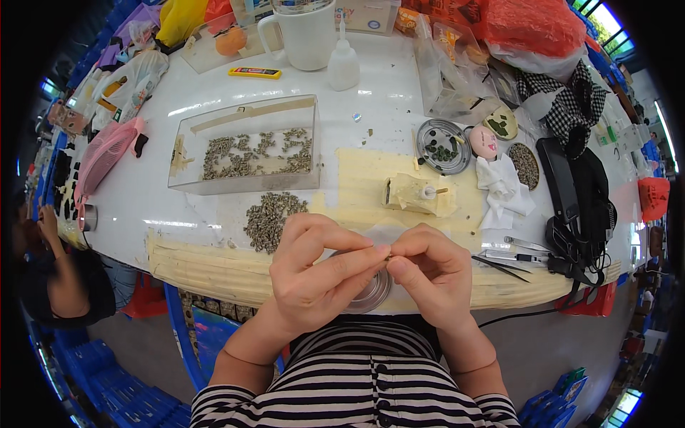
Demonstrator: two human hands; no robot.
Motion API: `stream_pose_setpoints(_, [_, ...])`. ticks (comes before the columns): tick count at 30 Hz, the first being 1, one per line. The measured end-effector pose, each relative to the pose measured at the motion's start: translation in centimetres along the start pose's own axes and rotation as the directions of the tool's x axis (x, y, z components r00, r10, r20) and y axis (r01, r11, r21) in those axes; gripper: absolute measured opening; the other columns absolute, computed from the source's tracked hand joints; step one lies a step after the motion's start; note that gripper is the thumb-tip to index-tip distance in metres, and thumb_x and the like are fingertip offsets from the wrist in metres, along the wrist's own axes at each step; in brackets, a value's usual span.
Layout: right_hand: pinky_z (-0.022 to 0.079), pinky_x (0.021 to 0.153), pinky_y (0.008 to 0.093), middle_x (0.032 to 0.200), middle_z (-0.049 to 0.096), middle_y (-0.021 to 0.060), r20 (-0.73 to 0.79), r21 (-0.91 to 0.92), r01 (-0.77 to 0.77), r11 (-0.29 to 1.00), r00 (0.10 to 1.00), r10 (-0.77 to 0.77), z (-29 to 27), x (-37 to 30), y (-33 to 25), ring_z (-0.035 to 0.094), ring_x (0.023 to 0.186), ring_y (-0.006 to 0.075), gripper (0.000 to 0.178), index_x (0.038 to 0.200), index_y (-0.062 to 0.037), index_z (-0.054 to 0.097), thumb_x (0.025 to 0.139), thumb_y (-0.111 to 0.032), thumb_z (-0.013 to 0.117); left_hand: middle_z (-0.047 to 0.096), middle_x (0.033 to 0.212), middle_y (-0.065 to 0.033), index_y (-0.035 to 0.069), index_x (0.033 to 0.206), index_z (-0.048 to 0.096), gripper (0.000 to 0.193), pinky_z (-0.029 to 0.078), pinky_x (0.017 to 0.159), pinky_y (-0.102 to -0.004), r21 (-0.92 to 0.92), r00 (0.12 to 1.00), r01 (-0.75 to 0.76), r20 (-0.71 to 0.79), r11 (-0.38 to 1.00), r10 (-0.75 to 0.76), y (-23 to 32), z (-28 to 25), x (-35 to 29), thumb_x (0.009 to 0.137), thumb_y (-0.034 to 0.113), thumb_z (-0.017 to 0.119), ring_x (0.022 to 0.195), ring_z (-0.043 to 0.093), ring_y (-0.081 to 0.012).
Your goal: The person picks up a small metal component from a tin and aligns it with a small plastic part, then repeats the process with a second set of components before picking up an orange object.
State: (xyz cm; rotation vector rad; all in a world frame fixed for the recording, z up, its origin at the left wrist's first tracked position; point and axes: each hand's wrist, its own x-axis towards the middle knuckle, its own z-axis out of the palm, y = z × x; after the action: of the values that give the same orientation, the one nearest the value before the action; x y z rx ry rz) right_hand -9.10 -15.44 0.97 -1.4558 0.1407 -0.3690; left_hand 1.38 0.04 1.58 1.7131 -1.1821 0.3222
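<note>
Left hand (314, 269): bent in over the front edge of the worktop (385, 100), fingers and thumb drawn to a narrow pinch, tips meeting those of the other side.
Right hand (434, 274): likewise nearly closed, thumb and forefinger pressed together at the tips.
Tiny piece (389, 258): caught between the fingertips of both hands, mostly hidden; too small to tell its kind.
Round dish (378, 297): directly below the hands near the front edge, partly covered by the left.
Pile of small grey-brown pieces (273, 221): loose on the worktop, beyond the left hand and just in front of the clear box.
Clear box (239, 187): shallow, rectangular, more of the same pieces spread inside.
Tape-covered block (414, 196): beyond the right hand, small peg on top.
Dish of dark green bits (444, 169): farther back, right of centre, beside a pink round case (483, 143).
Crumpled white tissue (501, 187): right of the block.
Dark tweezers (497, 267): flat, just right of the right hand.
White mug (307, 39): upright at the back, beside a white squeeze bottle (344, 68).
</note>
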Motion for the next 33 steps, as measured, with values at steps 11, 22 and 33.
stream_pose_setpoints(11, [0.049,0.057,0.0271,0.082,0.068,0.0074,0.061,-0.652,0.467,0.597,0.817,-0.573,1.1,-0.1,0.3,0.063,0.068,0.0186,0.030,0.099,-0.0010,0.074,0.070,0.001,0.081,0.067,0.085,0.0002,0.009,0.091,0.076,0.031,0.044,0.069,-0.0321,0.066,0.997,0.028,-0.072,0.997,-0.023,-0.1,0.7,-0.2,0.061,0.002,0.082,0.078,0.058,-0.0201])
stream_pose_setpoints(22, [0.051,0.061,0.0264,0.080,0.067,0.0086,-0.038,-0.287,0.118,0.951,0.990,-0.134,-0.1,-0.2,-0.1,0.063,0.070,0.0146,0.009,0.085,0.0005,0.069,0.081,-0.001,0.076,0.067,0.088,0.0009,0.011,0.092,0.076,0.032,0.041,0.071,-0.0320,0.054,0.997,-0.078,0.029,0.996,0.076,0.0,0.2,-0.2,0.062,0.006,0.084,0.079,0.055,-0.0192])
stream_pose_setpoints(33, [0.049,0.062,0.0239,0.080,0.066,0.0084,0.022,-0.419,0.199,0.886,0.978,-0.210,-0.2,0.0,-0.5,0.062,0.067,0.0141,0.003,0.089,0.0025,0.068,0.086,0.001,0.068,0.067,0.086,0.0028,0.012,0.090,0.076,0.029,0.038,0.072,-0.0337,0.101,0.997,-0.070,0.041,0.992,0.066,0.1,0.3,0.0,0.063,0.008,0.084,0.076,0.055,-0.0181])
